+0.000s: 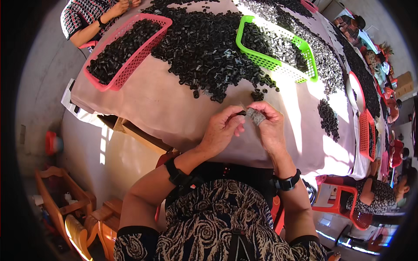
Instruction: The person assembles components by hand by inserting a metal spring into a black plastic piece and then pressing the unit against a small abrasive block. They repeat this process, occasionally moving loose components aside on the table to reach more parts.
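My left hand (220,132) is closed, pinching a small black piece (241,113) between thumb and fingertips. Beside it, my right hand (273,126) grips a grey, rough-textured clump (256,116); its exact kind is too small to tell. The fingertips of both hands almost meet over the near part of the cloth-covered table (174,117). Just beyond them lies a little cluster of black pieces (257,94). Farther off spreads a large heap of small black parts (209,48), with some shiny coil-like bits among them.
A pink basket (124,69) of black parts stands left, a green basket (278,65) of similar parts right of centre. More parts (328,119) lie to the right, near an orange-red basket (366,135). Co-workers sit at far left (89,26) and along the right side.
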Demonstrator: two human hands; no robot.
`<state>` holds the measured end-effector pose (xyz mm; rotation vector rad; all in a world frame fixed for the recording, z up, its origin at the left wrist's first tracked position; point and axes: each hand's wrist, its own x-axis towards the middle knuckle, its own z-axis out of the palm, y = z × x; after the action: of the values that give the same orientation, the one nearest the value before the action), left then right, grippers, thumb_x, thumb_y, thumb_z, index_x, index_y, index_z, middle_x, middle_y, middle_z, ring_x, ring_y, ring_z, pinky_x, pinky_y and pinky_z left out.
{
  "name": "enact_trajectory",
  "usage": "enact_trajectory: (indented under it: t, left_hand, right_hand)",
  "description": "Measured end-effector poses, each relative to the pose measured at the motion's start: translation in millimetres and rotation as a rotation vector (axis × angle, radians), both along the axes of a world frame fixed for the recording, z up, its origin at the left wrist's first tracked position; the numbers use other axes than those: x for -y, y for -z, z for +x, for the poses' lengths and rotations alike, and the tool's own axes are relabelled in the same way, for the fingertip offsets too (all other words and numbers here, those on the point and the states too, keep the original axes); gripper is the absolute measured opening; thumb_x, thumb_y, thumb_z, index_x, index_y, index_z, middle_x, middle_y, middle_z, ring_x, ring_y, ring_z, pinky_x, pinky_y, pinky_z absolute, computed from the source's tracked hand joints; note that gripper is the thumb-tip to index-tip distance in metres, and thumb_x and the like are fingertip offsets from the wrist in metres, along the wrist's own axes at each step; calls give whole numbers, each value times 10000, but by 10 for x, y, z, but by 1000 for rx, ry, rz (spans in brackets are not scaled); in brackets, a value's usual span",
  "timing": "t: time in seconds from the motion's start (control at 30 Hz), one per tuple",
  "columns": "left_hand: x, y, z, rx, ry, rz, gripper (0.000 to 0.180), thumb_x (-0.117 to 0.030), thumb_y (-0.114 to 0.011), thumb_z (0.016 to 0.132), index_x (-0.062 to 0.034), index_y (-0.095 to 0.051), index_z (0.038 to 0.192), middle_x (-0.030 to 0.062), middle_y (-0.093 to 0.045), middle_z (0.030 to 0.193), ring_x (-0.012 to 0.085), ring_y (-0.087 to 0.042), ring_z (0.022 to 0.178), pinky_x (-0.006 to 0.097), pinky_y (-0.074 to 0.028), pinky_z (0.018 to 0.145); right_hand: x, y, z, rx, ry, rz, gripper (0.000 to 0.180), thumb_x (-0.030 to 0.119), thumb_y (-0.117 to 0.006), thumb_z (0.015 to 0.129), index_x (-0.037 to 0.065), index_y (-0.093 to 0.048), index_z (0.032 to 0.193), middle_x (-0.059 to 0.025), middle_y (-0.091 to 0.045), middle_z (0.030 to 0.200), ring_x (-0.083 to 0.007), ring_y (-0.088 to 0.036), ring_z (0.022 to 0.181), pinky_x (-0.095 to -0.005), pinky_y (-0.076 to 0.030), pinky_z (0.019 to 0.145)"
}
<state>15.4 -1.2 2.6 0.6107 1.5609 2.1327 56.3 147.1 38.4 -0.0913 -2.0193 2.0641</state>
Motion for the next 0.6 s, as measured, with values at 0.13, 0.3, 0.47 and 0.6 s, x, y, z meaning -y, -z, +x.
enact_trajectory:
  t: [0.13, 0.3, 0.47, 0.6]
  left_hand:
    - [-18, 18, 8, -24, -26, 38, 176, -52, -523, 941, -5, -568, 1104, 27, -587, 825, 82, -584, 689, 211, -474, 582]
    - [-45, 25, -48, -36, -45, 72, 162, -46, -523, 939, 5, -575, 1084, 31, -599, 819, 80, -583, 689, 212, -477, 579]
    - [-45, 32, -39, -41, -65, 72, 156, -35, -528, 933, 11, -585, 1072, 32, -606, 797, 77, -579, 681, 212, -481, 575]
    - [-18, 2, -34, -68, -47, 8, 181, -42, -516, 947, 23, -576, 1105, 38, -607, 836, 82, -571, 708, 220, -484, 604]
  right_hand:
    - [21, 42, 22, -4, 58, 59, 87, -37, -597, 862, 4, -637, 927, -1, -650, 838, -58, -571, 756, -210, -468, 703]
    - [64, 47, 28, -23, 7, 20, 118, -64, -564, 866, 0, -635, 935, 5, -635, 828, -64, -584, 754, -225, -484, 675]
    - [94, 11, 66, -203, 202, 707, 239, -108, -580, 745, 16, -631, 942, -83, -624, 820, -210, -635, 716, -294, -512, 650]
    - [135, -24, 105, -268, 217, 738, 304, -104, -593, 679, 22, -632, 953, -120, -622, 824, -264, -630, 721, -311, -514, 651]
